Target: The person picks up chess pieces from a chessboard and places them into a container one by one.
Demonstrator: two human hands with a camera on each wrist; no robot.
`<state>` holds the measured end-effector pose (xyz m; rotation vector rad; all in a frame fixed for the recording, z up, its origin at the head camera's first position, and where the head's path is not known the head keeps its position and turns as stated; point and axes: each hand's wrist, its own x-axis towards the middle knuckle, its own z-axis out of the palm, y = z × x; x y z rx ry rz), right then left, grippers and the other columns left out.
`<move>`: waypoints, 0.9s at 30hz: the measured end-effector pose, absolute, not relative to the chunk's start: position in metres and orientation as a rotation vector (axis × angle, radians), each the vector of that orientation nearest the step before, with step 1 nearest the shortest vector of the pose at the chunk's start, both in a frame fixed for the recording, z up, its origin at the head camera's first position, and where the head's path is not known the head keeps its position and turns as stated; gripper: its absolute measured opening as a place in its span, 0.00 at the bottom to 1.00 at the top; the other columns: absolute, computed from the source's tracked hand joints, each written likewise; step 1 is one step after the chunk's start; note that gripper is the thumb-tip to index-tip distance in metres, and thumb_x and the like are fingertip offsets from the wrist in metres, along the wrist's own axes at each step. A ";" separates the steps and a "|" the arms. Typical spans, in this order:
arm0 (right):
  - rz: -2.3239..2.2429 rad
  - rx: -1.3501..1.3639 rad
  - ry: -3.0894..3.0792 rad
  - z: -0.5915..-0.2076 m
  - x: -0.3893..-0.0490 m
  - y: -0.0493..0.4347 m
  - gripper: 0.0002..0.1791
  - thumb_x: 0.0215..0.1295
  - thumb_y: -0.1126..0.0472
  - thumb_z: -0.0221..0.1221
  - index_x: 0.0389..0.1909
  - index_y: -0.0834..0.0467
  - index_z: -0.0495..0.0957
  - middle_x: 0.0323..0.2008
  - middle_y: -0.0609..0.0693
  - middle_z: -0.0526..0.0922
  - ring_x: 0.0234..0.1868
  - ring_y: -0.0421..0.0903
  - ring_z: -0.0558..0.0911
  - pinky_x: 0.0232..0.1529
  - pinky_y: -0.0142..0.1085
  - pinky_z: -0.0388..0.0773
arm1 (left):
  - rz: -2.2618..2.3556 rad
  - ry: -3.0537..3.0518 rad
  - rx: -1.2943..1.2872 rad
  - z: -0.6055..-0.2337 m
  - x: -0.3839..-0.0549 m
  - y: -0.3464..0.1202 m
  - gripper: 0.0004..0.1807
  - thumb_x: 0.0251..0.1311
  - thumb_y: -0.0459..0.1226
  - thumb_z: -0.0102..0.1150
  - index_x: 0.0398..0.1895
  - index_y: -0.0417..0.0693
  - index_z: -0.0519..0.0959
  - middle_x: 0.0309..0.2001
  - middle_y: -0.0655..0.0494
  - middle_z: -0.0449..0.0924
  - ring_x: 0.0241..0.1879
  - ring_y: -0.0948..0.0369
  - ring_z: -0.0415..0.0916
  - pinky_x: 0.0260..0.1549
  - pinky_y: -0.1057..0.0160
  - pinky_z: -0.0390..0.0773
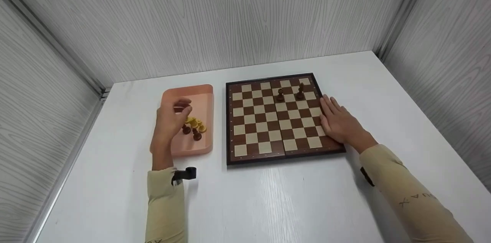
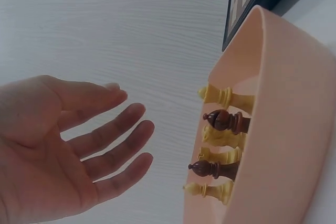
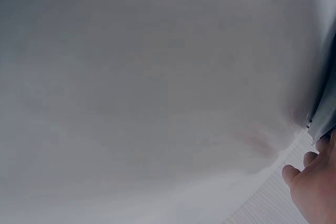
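My left hand (image 1: 167,122) hovers over the pink tray (image 1: 188,90), its fingers loosely bent and nothing seen between them. In the left wrist view the fingers (image 2: 118,148) are apart from the tray wall (image 2: 286,114). Inside the tray are several yellow chess pieces (image 2: 223,137) and two dark bishops (image 2: 223,120). My right hand (image 1: 339,122) lies flat against the right edge of the chessboard (image 1: 256,128), fingers straight. On the board's far right part stand a short dark chess piece (image 1: 280,95) and a taller dark one (image 1: 300,92).
The tray and board stand side by side on a white table (image 1: 245,201), with a gap between them. Grey wood-patterned walls (image 1: 245,17) close off the back and both sides.
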<state>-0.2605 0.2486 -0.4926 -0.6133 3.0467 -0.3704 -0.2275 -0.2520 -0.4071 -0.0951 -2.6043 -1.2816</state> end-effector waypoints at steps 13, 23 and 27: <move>-0.383 -0.612 3.054 -0.494 -0.259 0.249 0.35 0.83 0.51 0.32 0.81 0.67 0.40 0.81 0.63 0.42 0.81 0.62 0.43 0.75 0.61 0.49 | -1.474 -2.455 -0.270 -0.418 -0.236 -0.194 0.15 0.71 0.31 0.60 0.57 0.35 0.81 0.53 0.41 0.83 0.54 0.48 0.80 0.54 0.50 0.80; -0.372 -0.603 3.050 -0.493 -0.260 0.250 0.35 0.83 0.52 0.32 0.81 0.67 0.39 0.81 0.63 0.41 0.81 0.63 0.42 0.76 0.61 0.48 | -1.590 -2.371 -0.414 -0.425 -0.247 -0.153 0.12 0.69 0.30 0.62 0.54 0.36 0.81 0.50 0.42 0.83 0.51 0.49 0.80 0.49 0.52 0.82; -0.369 -0.615 3.043 -0.494 -0.261 0.249 0.35 0.83 0.52 0.31 0.81 0.67 0.39 0.81 0.63 0.40 0.81 0.63 0.42 0.75 0.61 0.48 | -1.605 -2.352 -0.458 -0.428 -0.250 -0.141 0.12 0.69 0.29 0.62 0.53 0.37 0.81 0.50 0.40 0.82 0.50 0.49 0.81 0.48 0.53 0.81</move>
